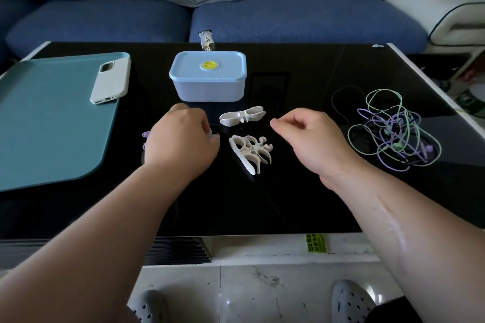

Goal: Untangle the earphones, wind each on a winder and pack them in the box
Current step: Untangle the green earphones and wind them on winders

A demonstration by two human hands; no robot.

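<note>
Both bare forearms reach forward, palms down. The left hand (181, 139) curls its fingers down around a small purple thing (144, 136), mostly hidden beneath the palm. The right hand (309, 139) hovers beside it, fingers curled in, thumb meeting forefinger, with nothing visible between them.

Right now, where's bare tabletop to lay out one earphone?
Free: black table along the near edge, below the fishbone winder; also between the lidded box and the earphone tangle. Crowded: centre, round the bow-shaped winder, left hand and right hand. Teal tray holds a phone.
</note>
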